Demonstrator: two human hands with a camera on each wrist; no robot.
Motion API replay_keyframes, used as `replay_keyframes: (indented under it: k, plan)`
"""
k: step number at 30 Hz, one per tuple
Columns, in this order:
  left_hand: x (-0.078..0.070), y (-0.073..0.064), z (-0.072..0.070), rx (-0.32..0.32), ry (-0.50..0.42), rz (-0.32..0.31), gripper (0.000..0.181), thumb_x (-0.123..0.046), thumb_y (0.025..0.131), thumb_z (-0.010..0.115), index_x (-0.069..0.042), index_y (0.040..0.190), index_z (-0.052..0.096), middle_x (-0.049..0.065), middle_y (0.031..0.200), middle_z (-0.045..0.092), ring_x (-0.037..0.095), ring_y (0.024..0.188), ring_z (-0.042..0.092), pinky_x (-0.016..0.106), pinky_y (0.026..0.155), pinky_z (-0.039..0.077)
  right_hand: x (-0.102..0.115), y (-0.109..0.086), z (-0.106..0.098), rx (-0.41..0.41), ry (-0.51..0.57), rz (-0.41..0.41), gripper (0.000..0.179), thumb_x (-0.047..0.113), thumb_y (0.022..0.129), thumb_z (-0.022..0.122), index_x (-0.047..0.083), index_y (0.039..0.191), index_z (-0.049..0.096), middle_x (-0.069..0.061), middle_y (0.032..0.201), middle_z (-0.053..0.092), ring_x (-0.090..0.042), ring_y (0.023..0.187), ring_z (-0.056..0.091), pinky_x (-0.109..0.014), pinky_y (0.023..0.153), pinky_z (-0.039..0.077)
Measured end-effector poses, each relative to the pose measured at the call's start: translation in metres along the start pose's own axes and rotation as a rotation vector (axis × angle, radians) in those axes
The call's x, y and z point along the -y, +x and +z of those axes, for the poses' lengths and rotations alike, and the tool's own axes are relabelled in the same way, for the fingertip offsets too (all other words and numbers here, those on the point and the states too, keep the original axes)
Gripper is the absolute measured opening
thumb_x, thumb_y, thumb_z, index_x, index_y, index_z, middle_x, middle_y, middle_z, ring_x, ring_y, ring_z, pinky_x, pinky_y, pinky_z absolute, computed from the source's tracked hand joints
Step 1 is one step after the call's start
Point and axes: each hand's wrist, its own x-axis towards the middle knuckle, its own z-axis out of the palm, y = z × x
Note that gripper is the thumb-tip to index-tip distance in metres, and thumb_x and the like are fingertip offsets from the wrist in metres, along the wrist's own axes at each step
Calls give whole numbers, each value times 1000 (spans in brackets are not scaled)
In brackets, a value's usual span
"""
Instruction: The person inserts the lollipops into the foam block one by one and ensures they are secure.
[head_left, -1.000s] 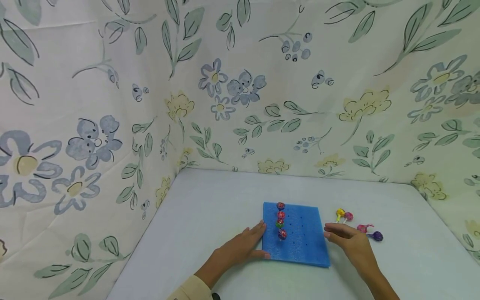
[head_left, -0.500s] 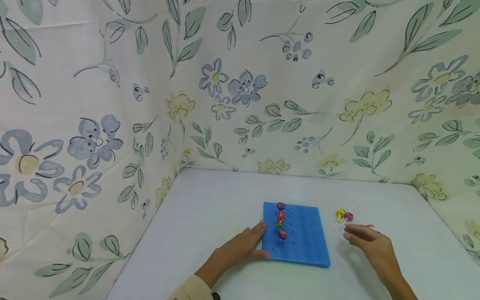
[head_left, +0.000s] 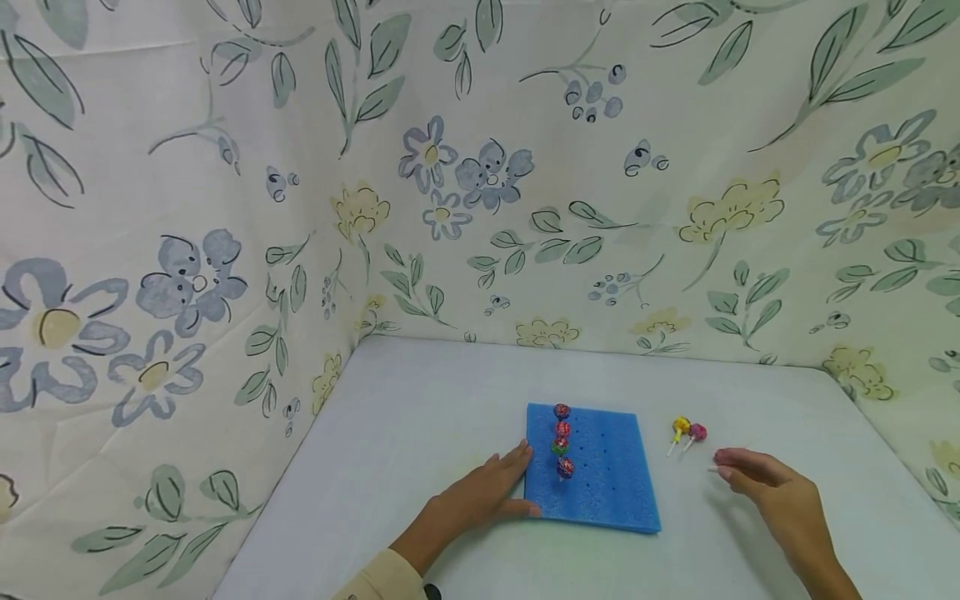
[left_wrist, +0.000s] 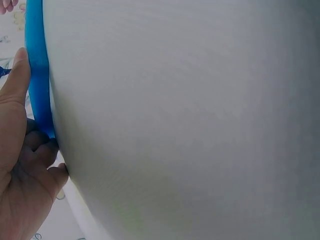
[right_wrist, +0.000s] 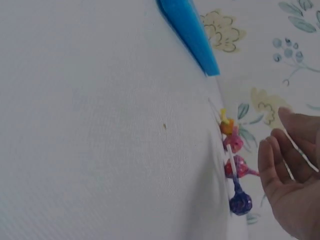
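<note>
My left hand (head_left: 480, 496) rests against the left side of a blue foam board (head_left: 615, 475), its thumb at the front edge near the corner. Several wrapped lollipops (head_left: 566, 468), red and green, stand in a row along the board's left part. To the right, my right hand (head_left: 780, 500) hovers with relaxed fingers and holds nothing. The right wrist view shows a purple lollipop (right_wrist: 241, 204) and a pink-red lollipop (right_wrist: 239, 167) beside that hand's fingers; in the head view the hand mostly hides them. A yellow lollipop (head_left: 681, 426) and a pink lollipop (head_left: 697, 432) lie further back.
Small holes dot the bare part of the board. Everything lies on a white table (head_left: 420, 400). Floral cloth (head_left: 480, 167) hangs behind it and along its sides.
My right hand has moved right, away from the board's right edge to over the pink-red and purple lollipops. My left hand and the board have stayed in place.
</note>
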Motion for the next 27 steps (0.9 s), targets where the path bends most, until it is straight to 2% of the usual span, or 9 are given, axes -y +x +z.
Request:
replay_keyframes:
  k: [3,11,17,21,23,25,27]
  plan:
    - [1,0,0,-2,7,7,97,-68,96,63,-17,170,27,-3,177,23,32,160,32,51,125,36,-4,2,-4,-16,-24,18,52,37,99,79,0,134,70,9,110,81,13,86,67,-12,71,57]
    - [3,0,1,-15,6,50,97,-65,98,63,-12,169,27,3,177,23,26,161,29,47,127,33,-12,5,-15,-64,-23,21,54,36,96,82,-3,132,71,28,100,74,17,83,65,-9,68,53]
    - [3,0,0,-10,6,48,96,-65,98,63,-12,169,27,2,177,23,26,161,30,47,127,33,-19,10,-22,-64,-80,56,59,42,96,81,1,137,69,26,104,75,24,86,55,-6,69,44]
    - [2,1,0,-12,11,55,95,-64,98,63,-11,169,28,3,177,24,22,161,28,46,128,32,-23,14,-25,-83,-104,87,63,45,95,81,4,140,68,26,105,74,26,90,48,-12,79,41]
    - [3,1,0,-13,11,55,95,-64,98,63,-11,169,28,3,177,24,22,161,28,46,128,31,-24,15,-26,-95,-107,104,64,47,94,81,5,141,68,28,104,73,25,92,45,-19,85,38]
    - [3,1,1,-12,10,50,96,-65,98,63,-12,169,28,3,177,24,23,161,28,46,128,32,-24,16,-27,-102,-115,119,65,48,94,81,5,141,68,30,101,72,25,90,44,-25,86,35]
    - [3,1,1,-11,12,45,96,-66,98,63,-12,169,28,2,177,24,24,161,29,46,128,33,-25,18,-29,-117,-112,131,62,45,94,81,5,139,69,29,96,72,25,84,48,-22,82,36]
